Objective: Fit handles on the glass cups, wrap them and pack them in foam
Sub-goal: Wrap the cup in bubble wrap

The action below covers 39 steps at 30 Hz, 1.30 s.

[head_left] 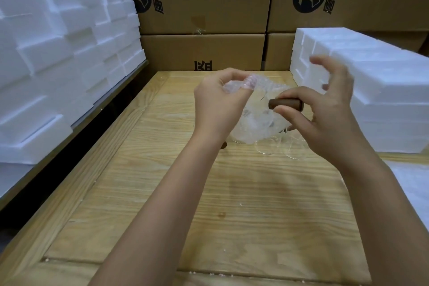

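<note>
Right hand (pixel 329 118) pinches the brown handle (pixel 286 104) between thumb and forefinger, other fingers spread. Left hand (pixel 218 104) pinches the bubble wrap (pixel 253 121) just beside it, above the table (pixel 232 193). Looks like mid-wrap on one cup, though any glass inside is hard to see. More glass cups (pixel 267 150) wait below, unwrapped, with the packing yet to come. Foam blocks (pixel 383 90) crowd the right edge, cartons (pixel 209 18) close the back, and open board lies toward the body.

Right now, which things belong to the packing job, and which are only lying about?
Job: bubble wrap, pinched by left hand; brown handle, held by right hand; glass cups; foam blocks.
Lying about: cardboard boxes; wooden table.
</note>
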Motion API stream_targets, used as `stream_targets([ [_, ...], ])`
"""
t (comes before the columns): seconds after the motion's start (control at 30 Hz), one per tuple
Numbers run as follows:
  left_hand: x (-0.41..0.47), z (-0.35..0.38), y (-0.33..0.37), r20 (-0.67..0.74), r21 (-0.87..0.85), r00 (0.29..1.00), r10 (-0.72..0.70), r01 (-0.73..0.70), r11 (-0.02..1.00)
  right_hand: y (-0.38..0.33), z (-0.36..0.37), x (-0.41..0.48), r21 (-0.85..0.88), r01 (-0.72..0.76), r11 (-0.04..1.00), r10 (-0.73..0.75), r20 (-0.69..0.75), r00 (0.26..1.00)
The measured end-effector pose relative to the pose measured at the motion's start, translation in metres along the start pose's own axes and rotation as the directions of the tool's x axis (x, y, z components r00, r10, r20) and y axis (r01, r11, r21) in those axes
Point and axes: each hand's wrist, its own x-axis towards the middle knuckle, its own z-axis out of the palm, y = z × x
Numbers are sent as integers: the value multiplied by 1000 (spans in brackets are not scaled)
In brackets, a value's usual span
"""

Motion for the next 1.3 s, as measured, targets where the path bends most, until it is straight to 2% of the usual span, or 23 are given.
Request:
stream_targets([
  [0.07,-3,-2,2,89,-57,996,23,-18,998,4,5,-3,182,-62,981,50,69,996],
  [0.13,-4,-9,0,205,-225,968,144,-97,970,10,11,-9,390,-167,905,152,70,986],
  [0.17,-3,-13,-5,181,-347,964,196,-124,930,14,13,-12,488,-214,846,211,64,976],
  [0.2,-3,-16,-12,107,-434,976,189,-125,892,18,14,-15,574,-247,781,261,60,963],
  [0.23,-3,-18,-19,18,-471,992,124,-101,876,22,14,-17,646,-266,715,299,61,952],
  [0.3,-9,-18,-34,-102,-412,994,-40,-6,911,28,15,-21,753,-303,583,353,101,930],
  [0.37,-15,-15,-49,-23,-379,991,-135,116,918,32,18,-22,820,-353,452,364,191,911],
  [0.47,-23,-15,-62,185,-498,952,-244,305,812,30,22,-24,881,-394,263,333,300,894],
  [0.53,-26,-15,-64,279,-482,923,-266,374,793,27,23,-25,892,-407,199,329,330,885],
  [0.63,-26,-15,-67,318,-363,923,-215,328,872,25,23,-27,897,-412,158,341,342,876],
  [0.77,-20,-26,-66,407,-286,905,-122,253,924,23,17,-28,895,-442,62,280,410,868],
  [0.93,-14,-31,-49,571,-193,820,-42,184,964,23,14,-26,854,-494,161,284,439,852],
  [1.13,-13,-31,-41,644,-129,761,-79,209,969,29,14,-25,783,-486,390,244,421,874],
  [1.2,-12,-28,-45,630,-161,772,-87,239,958,28,15,-27,725,-484,489,196,450,871],
  [1.3,-12,-19,-42,528,-206,848,-52,188,960,19,16,-28,653,-440,616,120,475,872],
])
